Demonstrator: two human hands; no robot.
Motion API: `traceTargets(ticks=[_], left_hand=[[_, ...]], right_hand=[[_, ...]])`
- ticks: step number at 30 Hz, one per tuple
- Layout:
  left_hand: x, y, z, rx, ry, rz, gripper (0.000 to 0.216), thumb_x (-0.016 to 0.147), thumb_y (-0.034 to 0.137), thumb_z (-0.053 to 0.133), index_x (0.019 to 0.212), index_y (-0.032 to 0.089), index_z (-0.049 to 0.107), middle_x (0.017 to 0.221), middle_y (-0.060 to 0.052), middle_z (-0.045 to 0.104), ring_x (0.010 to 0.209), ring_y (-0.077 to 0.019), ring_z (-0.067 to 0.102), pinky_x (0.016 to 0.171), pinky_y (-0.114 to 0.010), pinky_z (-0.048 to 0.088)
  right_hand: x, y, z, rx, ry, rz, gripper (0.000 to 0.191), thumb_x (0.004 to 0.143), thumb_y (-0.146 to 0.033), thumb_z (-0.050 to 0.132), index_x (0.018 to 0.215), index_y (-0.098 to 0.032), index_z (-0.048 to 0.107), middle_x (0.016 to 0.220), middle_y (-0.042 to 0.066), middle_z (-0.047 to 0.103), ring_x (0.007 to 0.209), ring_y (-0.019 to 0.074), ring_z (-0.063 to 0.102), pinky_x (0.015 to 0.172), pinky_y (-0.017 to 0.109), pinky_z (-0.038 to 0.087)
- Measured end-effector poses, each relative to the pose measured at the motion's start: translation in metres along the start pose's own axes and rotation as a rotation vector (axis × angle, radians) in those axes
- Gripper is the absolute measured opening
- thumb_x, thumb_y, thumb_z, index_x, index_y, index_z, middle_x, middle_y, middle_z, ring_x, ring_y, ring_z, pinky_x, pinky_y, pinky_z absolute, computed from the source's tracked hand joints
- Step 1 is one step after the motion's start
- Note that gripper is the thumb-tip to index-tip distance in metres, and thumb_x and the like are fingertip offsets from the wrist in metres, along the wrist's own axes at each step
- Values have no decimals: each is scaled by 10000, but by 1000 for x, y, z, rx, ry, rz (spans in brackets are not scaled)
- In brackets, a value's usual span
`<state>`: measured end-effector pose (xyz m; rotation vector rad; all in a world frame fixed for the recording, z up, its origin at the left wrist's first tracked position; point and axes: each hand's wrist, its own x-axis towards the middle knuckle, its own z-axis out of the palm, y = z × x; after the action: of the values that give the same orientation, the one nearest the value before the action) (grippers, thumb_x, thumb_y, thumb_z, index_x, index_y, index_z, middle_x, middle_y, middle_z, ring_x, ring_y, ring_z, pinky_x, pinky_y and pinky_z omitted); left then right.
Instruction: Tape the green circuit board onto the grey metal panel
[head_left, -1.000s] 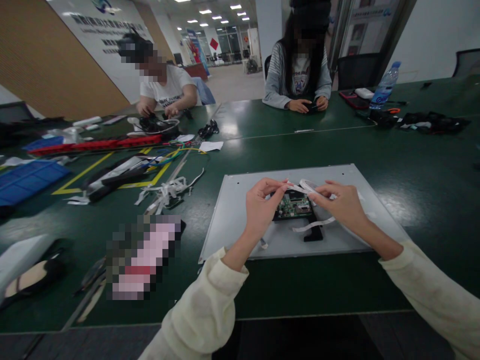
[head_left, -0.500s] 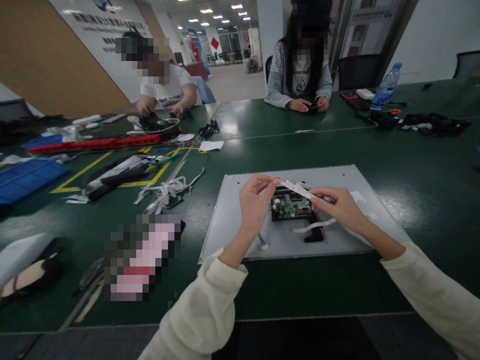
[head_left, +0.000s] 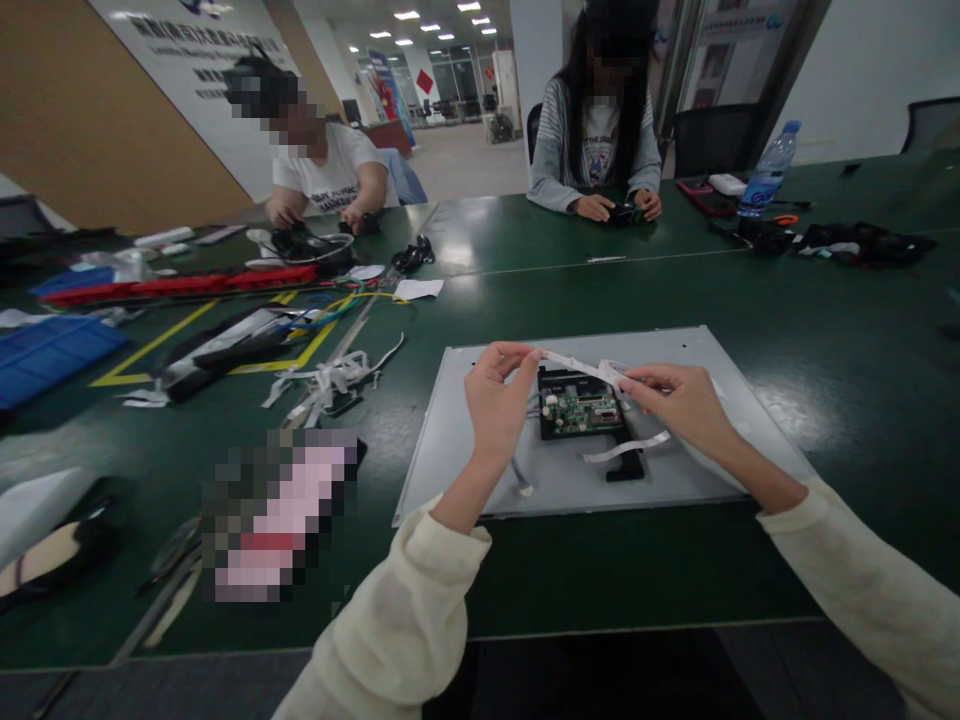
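Note:
A grey metal panel (head_left: 465, 450) lies flat on the green table, with a small green circuit board (head_left: 581, 408) in a black frame at its middle. My left hand (head_left: 495, 400) and my right hand (head_left: 675, 400) are both pinched on the ends of a white flat ribbon cable (head_left: 581, 368), which is stretched between them just above the board. A second white ribbon (head_left: 626, 447) lies loose on the panel below the board.
A pile of white ribbon cables (head_left: 330, 380) lies left of the panel. Red strips (head_left: 187, 285), a blue tray (head_left: 45, 350) and yellow tape lines fill the far left. Two people sit across the table. A water bottle (head_left: 769, 170) stands at the far right.
My left hand has moved left and slightly up, pulling the ribbon cable out straight between my hands. The right hand has stayed about where it was.

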<state>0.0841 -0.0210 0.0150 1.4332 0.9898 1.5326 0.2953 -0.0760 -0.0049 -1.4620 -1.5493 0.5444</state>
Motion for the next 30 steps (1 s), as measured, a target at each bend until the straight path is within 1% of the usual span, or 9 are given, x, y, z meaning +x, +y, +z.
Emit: traceTargets(ticks=[4,8,10,12,15,19,22,26,30], left_hand=[[0,-2,-1,41,12,11,152,767,305,686,802,179,608,838,-44,713,860,-188,692,816,-323,535],[0,-1,-2,72,31,28,162,775,316,681,815,177,608,837,-48,711,857,-189,692,805,-312,532],[-1,1,-2,74,45,35,194,772,307,688,899,185,606,843,-45,713,855,-192,696,808,-316,531],[-2,4,-1,79,54,44,304,770,287,693,1043,205,586,848,-35,719,864,-194,699,836,-331,528],[-3,7,-1,95,46,65,403,779,276,686,1158,219,561,868,-33,727,903,-199,697,900,-354,510],[-3,6,1,89,33,79,347,800,298,665,1128,206,598,942,-55,725,949,-208,687,934,-366,495],[-3,4,1,88,19,81,320,814,309,649,1115,209,611,953,-57,725,970,-208,679,937,-368,493],[-3,2,1,92,-4,94,290,838,317,622,1109,217,610,966,-57,722,980,-204,673,926,-363,497],[-4,2,0,100,-11,92,286,854,304,599,1126,216,589,983,-61,716,978,-204,673,923,-365,495]], right_hand=[[1,3,-1,30,11,-3,349,787,-439,616,913,-142,749,695,45,683,576,134,565,509,239,393],[2,5,-3,47,-19,-39,319,816,-375,578,970,-147,740,681,28,672,593,133,570,536,242,404],[2,5,-3,43,-13,-50,321,817,-375,579,976,-147,739,702,33,684,605,140,583,550,249,418],[1,5,-4,29,4,-68,324,823,-384,577,978,-149,738,749,45,703,632,153,605,567,259,440],[0,4,-3,-53,43,-142,319,840,-382,565,1005,-166,732,876,65,724,734,184,646,647,297,485],[1,3,-2,-141,122,-219,307,848,-381,567,1031,-190,722,1003,76,715,885,227,660,780,371,508],[1,4,-1,-76,136,-180,313,851,-393,561,1036,-193,716,1010,76,713,887,226,664,781,370,520],[1,6,2,56,61,-91,308,861,-366,539,1042,-182,707,964,60,718,815,191,667,738,323,530],[1,8,4,89,23,-74,302,861,-331,526,1060,-184,700,958,53,719,824,187,666,763,320,523]])
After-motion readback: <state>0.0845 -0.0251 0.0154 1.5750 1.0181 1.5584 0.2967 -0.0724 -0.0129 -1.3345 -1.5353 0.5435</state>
